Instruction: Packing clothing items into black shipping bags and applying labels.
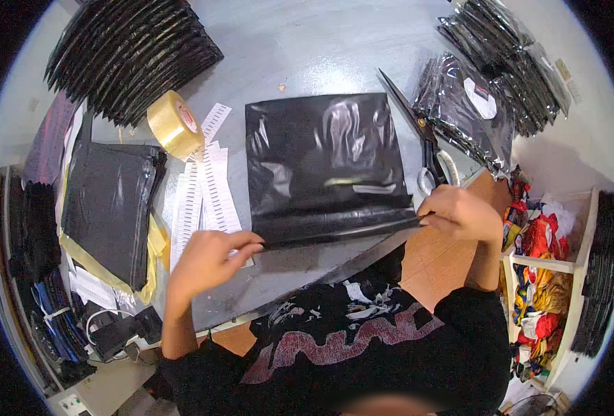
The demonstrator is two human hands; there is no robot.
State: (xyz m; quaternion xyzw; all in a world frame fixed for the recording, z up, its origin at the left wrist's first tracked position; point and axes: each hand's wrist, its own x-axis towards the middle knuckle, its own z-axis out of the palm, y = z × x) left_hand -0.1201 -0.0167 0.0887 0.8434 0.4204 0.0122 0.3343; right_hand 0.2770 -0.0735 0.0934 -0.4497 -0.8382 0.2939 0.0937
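A glossy black plastic mailing bag (317,156) lies flat on the table before me, something bulging under its film. Its near edge is pulled into a folded flap (338,221). My left hand (213,260) pinches the near left corner between thumb and fingers. At the opposite near corner, my right hand (455,213) grips the same edge. Just beyond that hand are large scissors (422,125) with black blades and white-wrapped handle loops, their points facing away from me. Strips of printed labels (216,187) lie left of the bag, partly behind my left hand.
A roll of clear tape (174,125) rests on the labels. Black plastic bags (109,203) lie stacked at left, with a tall pile of black packets (135,52) behind. Clear-wrapped dark packets (468,104) are at right, above a shelf of colourful cloth (541,291). The table (296,41) is grey.
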